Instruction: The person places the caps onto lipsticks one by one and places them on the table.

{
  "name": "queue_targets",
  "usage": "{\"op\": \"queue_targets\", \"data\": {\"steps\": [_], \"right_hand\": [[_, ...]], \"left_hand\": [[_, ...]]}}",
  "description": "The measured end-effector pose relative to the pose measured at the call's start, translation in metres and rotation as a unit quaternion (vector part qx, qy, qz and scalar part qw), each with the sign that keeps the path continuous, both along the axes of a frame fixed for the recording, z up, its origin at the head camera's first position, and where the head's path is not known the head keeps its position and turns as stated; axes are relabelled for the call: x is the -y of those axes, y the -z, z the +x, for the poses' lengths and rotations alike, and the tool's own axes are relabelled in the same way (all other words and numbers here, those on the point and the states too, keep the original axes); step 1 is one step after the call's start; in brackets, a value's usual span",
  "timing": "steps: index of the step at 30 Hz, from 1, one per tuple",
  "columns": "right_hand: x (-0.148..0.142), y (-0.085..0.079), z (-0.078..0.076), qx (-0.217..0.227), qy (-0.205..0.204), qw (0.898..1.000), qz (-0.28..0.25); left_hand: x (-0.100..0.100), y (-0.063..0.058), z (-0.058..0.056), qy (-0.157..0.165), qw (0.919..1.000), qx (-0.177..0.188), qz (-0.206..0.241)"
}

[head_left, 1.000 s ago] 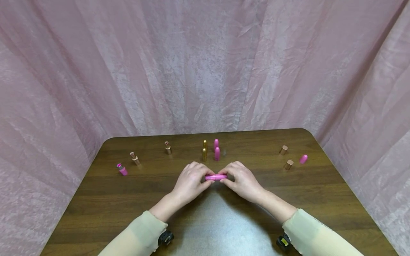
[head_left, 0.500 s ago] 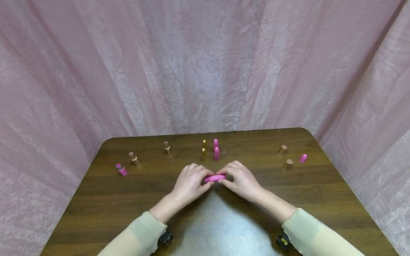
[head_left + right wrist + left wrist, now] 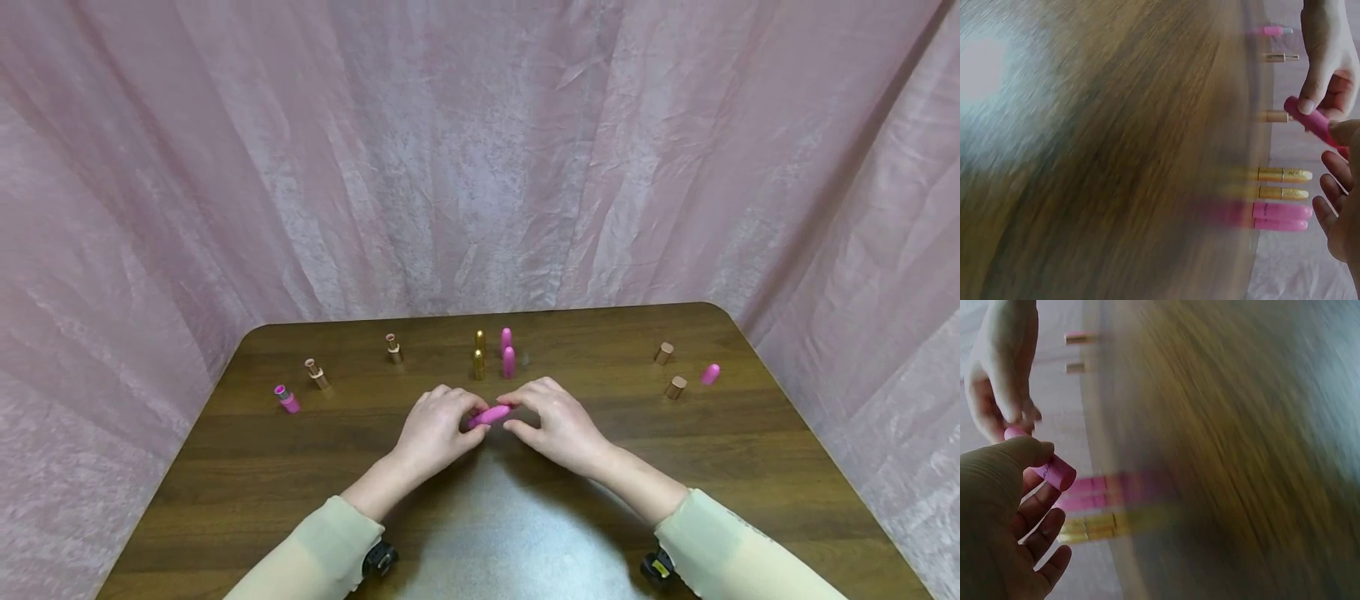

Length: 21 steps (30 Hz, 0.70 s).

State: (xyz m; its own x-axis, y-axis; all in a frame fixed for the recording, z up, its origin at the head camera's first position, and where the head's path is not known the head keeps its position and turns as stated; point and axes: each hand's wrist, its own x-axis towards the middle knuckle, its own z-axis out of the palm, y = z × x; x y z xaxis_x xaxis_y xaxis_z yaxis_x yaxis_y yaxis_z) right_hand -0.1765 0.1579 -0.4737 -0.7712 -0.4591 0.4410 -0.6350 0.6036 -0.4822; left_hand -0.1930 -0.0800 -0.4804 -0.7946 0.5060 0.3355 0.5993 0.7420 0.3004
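- We hold the pink lipstick [image 3: 491, 415] between both hands just above the wooden table [image 3: 247, 467], in front of the standing row of gold and pink tubes [image 3: 492, 352].
- A second ago it lay level between our fingertips; now it is tilted, its right end higher, and it has slid a little to the left.
- Our left hand [image 3: 435, 429] pinches the lower left end with thumb and curled fingers; the left wrist view shows the thumb over the pink barrel.
- Our right hand [image 3: 558, 421] has moved in closer, and its fingertips pinch the upper right end.
- The visible stretch of pink is shorter than it was. We judge that the two halves are being pressed or twisted together; whether the cap is fully seated we cannot tell.
- The open tubes at left [image 3: 317, 373] and the loose caps at right [image 3: 675, 386] lie where they lay before.
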Motion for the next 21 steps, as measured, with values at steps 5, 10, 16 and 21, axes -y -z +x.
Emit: {"op": "queue_targets", "data": {"steps": [5,10,16,21], "right_hand": [[-0.013,0.001,0.001,0.024,0.019,0.999,0.012],[-0.033,0.005,0.005,0.029,0.049,0.998,0.039],[-0.051,0.007,0.012,0.021,0.068,0.992,0.101],[-0.061,0.01,0.016,0.014,0.065,0.991,0.112]], "left_hand": [[0.016,0.003,-0.016,-0.071,0.9932,0.075,0.053],[0.018,0.003,-0.045,-0.136,0.9752,0.134,0.111],[0.013,0.009,-0.08,-0.174,0.9589,0.17,0.146],[0.009,0.014,-0.097,-0.195,0.9517,0.178,0.156]]}}
